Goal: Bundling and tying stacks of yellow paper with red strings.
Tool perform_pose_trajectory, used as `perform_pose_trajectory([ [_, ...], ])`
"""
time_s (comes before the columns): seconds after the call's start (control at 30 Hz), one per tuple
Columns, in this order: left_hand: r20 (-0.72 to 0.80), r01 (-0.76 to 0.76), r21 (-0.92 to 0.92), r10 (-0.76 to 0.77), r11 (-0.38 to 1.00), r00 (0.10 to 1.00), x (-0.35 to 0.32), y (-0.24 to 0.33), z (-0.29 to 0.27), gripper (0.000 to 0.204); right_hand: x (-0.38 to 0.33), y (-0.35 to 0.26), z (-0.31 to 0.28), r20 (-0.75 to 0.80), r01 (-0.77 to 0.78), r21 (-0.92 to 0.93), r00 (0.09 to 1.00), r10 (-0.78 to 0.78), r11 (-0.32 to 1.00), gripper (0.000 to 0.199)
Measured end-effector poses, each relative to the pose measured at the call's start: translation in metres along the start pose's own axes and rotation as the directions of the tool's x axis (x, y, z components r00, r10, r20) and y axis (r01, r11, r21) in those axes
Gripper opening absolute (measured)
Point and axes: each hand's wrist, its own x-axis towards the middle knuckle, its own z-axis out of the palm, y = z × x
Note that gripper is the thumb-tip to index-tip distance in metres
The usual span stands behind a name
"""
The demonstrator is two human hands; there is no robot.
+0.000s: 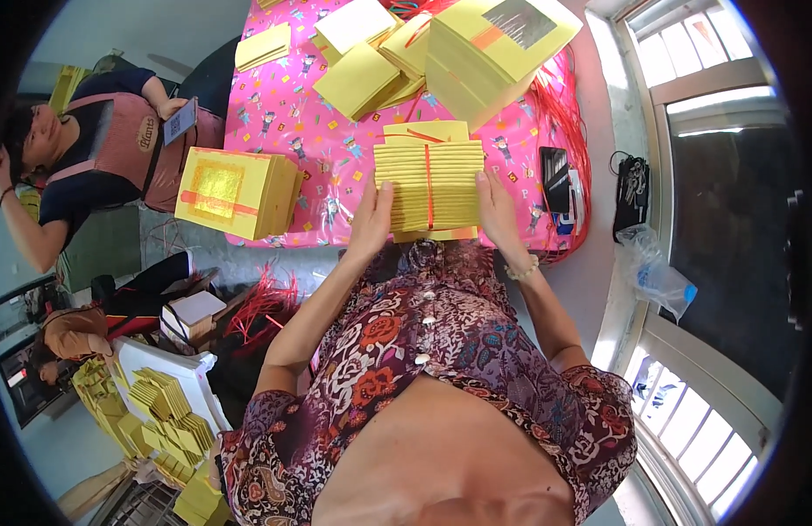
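Between my two palms stands a bundle of yellow paper packets (454,188), their folded edges facing up, with a red strip running across the middle. My left hand (372,217) presses its left side, thumb on top and the other fingers mostly hidden. On the opposite side my right hand (500,210) grips the bundle the same way. Another yellow paper piece (428,131) with a red strip on it shows just beyond the bundle. Both hands are at the near edge of the pink patterned table (336,167).
A strapped yellow block (287,202) stands to the left, a taller yellow stack (471,79) at the back right. Loose yellow packets (358,79) lie behind. Red strips (572,114) hang along the right edge near a black case (555,180). A person (108,131) sits at left holding a phone (180,121).
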Motion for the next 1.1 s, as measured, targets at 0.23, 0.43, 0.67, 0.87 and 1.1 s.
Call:
perform_pose_trajectory([
  [0.23,0.146,-0.087,0.204,0.058,0.975,0.988,0.0,0.029,-0.015,0.063,0.006,-0.014,-0.011,0.078,0.001,-0.149,0.997,0.011,0.989,0.044],
  [0.43,0.158,0.058,-0.218,-0.024,0.974,0.987,0.02,-0.002,-0.017,0.07,0.005,-0.005,-0.006,0.098,-0.081,0.094,0.993,0.071,0.992,0.051],
  [0.67,0.444,0.512,-0.398,-0.329,0.761,0.834,0.037,0.017,-0.029,0.08,0.013,-0.006,-0.007,0.351,-0.469,0.543,0.881,0.318,0.697,0.064],
  [0.87,0.11,0.012,-0.665,0.081,0.747,0.991,0.024,0.048,-0.02,0.07,0.001,-0.028,-0.015,0.105,-0.045,0.574,0.994,-0.019,0.818,0.064],
  [1.1,0.013,0.07,-0.571,-0.076,0.818,0.997,0.047,0.002,-0.008,0.069,0.013,-0.001,-0.002,0.044,-0.164,0.429,0.986,0.16,0.888,0.063],
])
